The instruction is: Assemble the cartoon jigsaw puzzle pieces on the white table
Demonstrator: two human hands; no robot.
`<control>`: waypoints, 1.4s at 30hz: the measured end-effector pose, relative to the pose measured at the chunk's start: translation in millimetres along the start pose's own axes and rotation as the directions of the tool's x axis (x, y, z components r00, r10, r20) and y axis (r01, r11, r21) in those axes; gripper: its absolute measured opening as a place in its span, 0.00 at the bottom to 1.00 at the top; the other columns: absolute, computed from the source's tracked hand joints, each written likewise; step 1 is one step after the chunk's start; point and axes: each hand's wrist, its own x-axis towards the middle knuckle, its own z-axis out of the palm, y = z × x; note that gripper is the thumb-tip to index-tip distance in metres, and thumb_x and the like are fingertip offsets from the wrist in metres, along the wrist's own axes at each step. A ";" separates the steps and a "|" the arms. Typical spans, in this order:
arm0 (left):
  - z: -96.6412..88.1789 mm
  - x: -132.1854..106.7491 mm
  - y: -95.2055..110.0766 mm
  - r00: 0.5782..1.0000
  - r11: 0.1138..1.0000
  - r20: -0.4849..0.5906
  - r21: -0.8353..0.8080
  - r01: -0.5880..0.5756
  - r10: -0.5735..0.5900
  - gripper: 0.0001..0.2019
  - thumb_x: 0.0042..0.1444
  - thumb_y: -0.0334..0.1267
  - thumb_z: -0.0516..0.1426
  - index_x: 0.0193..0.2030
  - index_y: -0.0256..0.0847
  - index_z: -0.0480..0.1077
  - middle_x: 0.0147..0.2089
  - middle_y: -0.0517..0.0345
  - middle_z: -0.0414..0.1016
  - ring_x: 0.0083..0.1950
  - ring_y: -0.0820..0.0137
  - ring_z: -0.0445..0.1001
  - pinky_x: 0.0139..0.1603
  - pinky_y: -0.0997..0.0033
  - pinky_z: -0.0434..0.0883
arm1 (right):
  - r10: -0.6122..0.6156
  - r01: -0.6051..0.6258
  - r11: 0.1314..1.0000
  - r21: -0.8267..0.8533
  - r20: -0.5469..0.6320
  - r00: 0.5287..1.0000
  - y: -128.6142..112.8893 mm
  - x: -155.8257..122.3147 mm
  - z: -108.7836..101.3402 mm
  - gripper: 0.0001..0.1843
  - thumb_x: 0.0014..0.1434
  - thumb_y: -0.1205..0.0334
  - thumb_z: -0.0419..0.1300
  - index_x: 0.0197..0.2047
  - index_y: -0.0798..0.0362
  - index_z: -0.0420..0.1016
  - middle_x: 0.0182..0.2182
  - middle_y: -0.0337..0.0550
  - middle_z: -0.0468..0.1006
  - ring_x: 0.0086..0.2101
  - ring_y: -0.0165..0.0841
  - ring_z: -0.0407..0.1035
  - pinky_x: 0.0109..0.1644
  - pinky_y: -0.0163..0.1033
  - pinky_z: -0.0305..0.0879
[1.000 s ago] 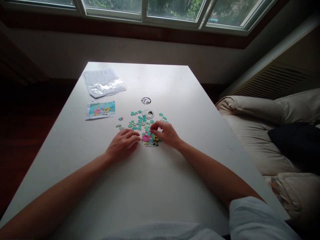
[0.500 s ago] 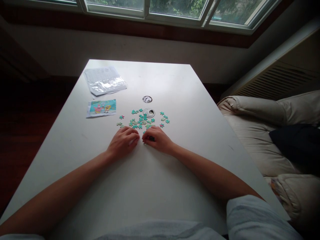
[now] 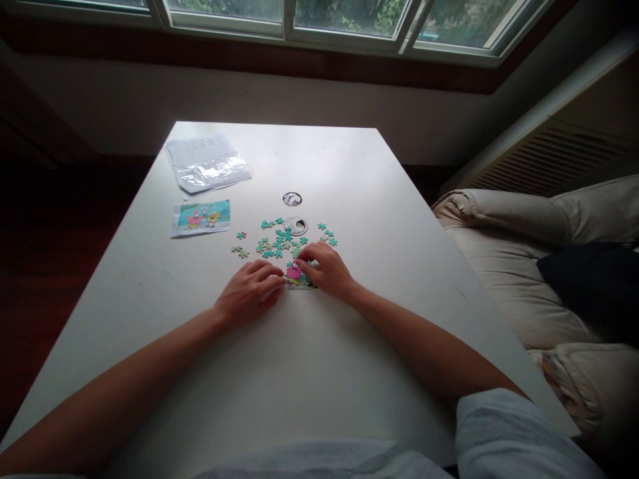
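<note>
A partly joined jigsaw puzzle point(image 3: 293, 273) with pink and green figures lies flat before me, its right part covered by my right hand. My right hand point(image 3: 328, 269) reaches over it from the right, thumb and index finger closed at its upper edge on what looks like a pink jigsaw piece. At the puzzle's left edge, the fingertips of my left hand point(image 3: 251, 287) rest, bent and slightly apart, with nothing seen in them. Loose jigsaw pieces point(image 3: 279, 245), mostly turquoise and pale green, lie scattered just beyond both hands.
A colour picture sheet point(image 3: 202, 217) lies at the left of the white table point(image 3: 309, 372). Behind it is a clear plastic sleeve with papers point(image 3: 210, 166). Two round inserts point(image 3: 292, 199) are set in the tabletop. A beige sofa point(image 3: 494, 266) stands along the right side.
My right hand has shifted slightly right and up, uncovering the pink part of the joined puzzle. My left hand has moved slightly down, its fingers loosening. The view has shifted a little.
</note>
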 end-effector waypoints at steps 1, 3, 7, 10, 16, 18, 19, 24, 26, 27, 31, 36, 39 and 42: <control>0.6 -0.2 2.0 0.999 0.999 0.018 0.002 -0.035 0.035 0.13 0.65 0.34 0.53 0.54 0.45 0.73 0.56 0.53 0.77 0.58 0.61 0.70 0.59 0.56 0.69 | 0.009 -0.009 1.000 0.001 -0.013 1.000 2.5 0.0 -1.1 0.06 0.65 0.63 0.59 0.35 0.50 0.74 0.33 0.40 0.77 0.38 0.36 0.65 0.48 0.42 0.59; 1.9 -0.6 5.0 0.995 0.996 0.049 0.010 -0.091 0.091 0.15 0.65 0.34 0.53 0.57 0.44 0.72 0.59 0.52 0.75 0.60 0.60 0.68 0.60 0.56 0.68 | 0.013 -0.013 1.000 0.002 -0.021 1.000 6.7 -0.3 -1.5 0.06 0.65 0.62 0.60 0.34 0.50 0.74 0.32 0.40 0.77 0.37 0.35 0.65 0.47 0.42 0.60; 3.2 -1.2 6.2 0.989 0.991 0.084 0.035 -0.129 0.126 0.16 0.66 0.35 0.53 0.59 0.44 0.71 0.61 0.52 0.74 0.63 0.59 0.67 0.62 0.55 0.68 | -0.005 0.005 1.000 -0.006 0.009 1.000 10.6 -0.9 1.2 0.06 0.65 0.62 0.60 0.35 0.50 0.75 0.32 0.40 0.76 0.38 0.35 0.65 0.46 0.41 0.60; 2.6 -1.1 5.0 0.987 0.990 0.089 0.041 -0.135 0.131 0.15 0.66 0.35 0.53 0.58 0.44 0.71 0.61 0.53 0.74 0.63 0.59 0.68 0.62 0.55 0.68 | -0.012 0.013 1.000 -0.026 0.029 0.999 10.7 -1.5 2.2 0.04 0.64 0.62 0.60 0.36 0.50 0.75 0.33 0.41 0.76 0.39 0.36 0.65 0.46 0.41 0.60; 2.9 -0.5 3.0 0.986 0.990 0.100 0.041 -0.136 0.131 0.16 0.66 0.35 0.53 0.58 0.45 0.71 0.62 0.54 0.74 0.64 0.59 0.67 0.64 0.56 0.67 | -0.029 0.031 0.998 -0.045 0.052 0.998 10.9 -2.3 1.7 0.03 0.64 0.63 0.61 0.37 0.49 0.76 0.35 0.42 0.76 0.40 0.37 0.65 0.48 0.42 0.61; 2.9 -0.5 2.4 0.985 0.989 0.102 0.041 -0.140 0.136 0.16 0.66 0.35 0.53 0.58 0.45 0.71 0.62 0.54 0.74 0.65 0.59 0.67 0.64 0.56 0.67 | -0.031 0.033 0.999 -0.040 0.057 0.998 11.6 -2.5 2.1 0.03 0.64 0.63 0.61 0.37 0.49 0.76 0.36 0.42 0.76 0.40 0.37 0.65 0.48 0.42 0.61; 2.5 -0.4 2.3 0.985 0.989 0.105 0.042 -0.142 0.137 0.16 0.66 0.35 0.53 0.58 0.46 0.71 0.62 0.54 0.74 0.65 0.59 0.66 0.64 0.55 0.67 | -0.032 0.035 0.999 -0.038 0.059 0.998 12.1 -2.6 2.4 0.03 0.64 0.63 0.60 0.37 0.49 0.75 0.36 0.42 0.76 0.40 0.37 0.65 0.48 0.42 0.61; -4.9 1.8 6.6 0.977 0.987 0.166 0.068 -0.145 0.132 0.16 0.66 0.34 0.52 0.59 0.44 0.70 0.63 0.54 0.72 0.65 0.58 0.66 0.64 0.54 0.66 | -0.027 0.030 0.999 -0.039 0.060 0.998 14.2 -2.2 3.0 0.05 0.65 0.62 0.59 0.37 0.49 0.75 0.36 0.42 0.77 0.40 0.37 0.65 0.48 0.42 0.60; -8.6 3.3 9.8 0.971 0.985 0.197 0.080 -0.151 0.133 0.17 0.66 0.33 0.52 0.60 0.43 0.69 0.64 0.54 0.72 0.65 0.58 0.66 0.64 0.53 0.65 | -0.025 0.027 0.999 -0.039 0.065 0.998 14.3 -1.7 3.0 0.05 0.65 0.62 0.60 0.37 0.49 0.75 0.36 0.42 0.77 0.40 0.36 0.65 0.48 0.42 0.60; -9.9 3.9 11.2 0.969 0.985 0.208 0.084 -0.153 0.133 0.18 0.65 0.33 0.53 0.60 0.42 0.69 0.64 0.53 0.71 0.65 0.58 0.66 0.64 0.53 0.65 | -0.025 0.027 0.999 -0.038 0.064 0.998 14.1 -1.4 3.0 0.04 0.64 0.62 0.60 0.36 0.50 0.75 0.36 0.42 0.77 0.40 0.36 0.65 0.48 0.42 0.60; -9.3 4.0 11.9 0.972 0.986 0.192 0.069 -0.153 0.138 0.18 0.65 0.32 0.53 0.60 0.43 0.70 0.63 0.52 0.72 0.65 0.58 0.67 0.64 0.53 0.66 | -0.022 0.023 1.000 -0.017 0.048 0.999 11.2 -0.3 1.9 0.04 0.63 0.63 0.61 0.35 0.50 0.75 0.33 0.40 0.77 0.38 0.35 0.66 0.46 0.41 0.61; -1.9 0.7 4.6 0.981 0.987 0.113 0.029 -0.160 0.156 0.18 0.66 0.33 0.52 0.61 0.44 0.70 0.62 0.53 0.74 0.64 0.59 0.68 0.62 0.55 0.69 | -0.022 0.020 1.000 -0.014 -0.143 0.990 14.0 3.8 -11.8 0.06 0.64 0.63 0.58 0.34 0.50 0.74 0.32 0.40 0.77 0.36 0.35 0.67 0.48 0.43 0.62; -1.0 0.1 2.2 0.985 0.987 0.084 0.034 -0.155 0.152 0.19 0.66 0.34 0.52 0.63 0.44 0.68 0.63 0.53 0.73 0.66 0.58 0.66 0.62 0.54 0.69 | 0.047 -0.058 0.998 -0.034 -0.256 0.965 27.4 8.1 -25.6 0.06 0.64 0.62 0.58 0.35 0.49 0.75 0.32 0.40 0.77 0.37 0.36 0.68 0.47 0.43 0.63; -2.1 0.6 2.3 0.986 0.987 0.079 0.058 -0.149 0.145 0.20 0.66 0.35 0.53 0.64 0.44 0.67 0.65 0.53 0.71 0.67 0.56 0.64 0.63 0.52 0.69 | 0.148 -0.168 0.985 -0.036 -0.320 0.936 45.1 11.8 -36.5 0.06 0.63 0.60 0.59 0.35 0.49 0.76 0.32 0.41 0.78 0.36 0.36 0.69 0.44 0.43 0.63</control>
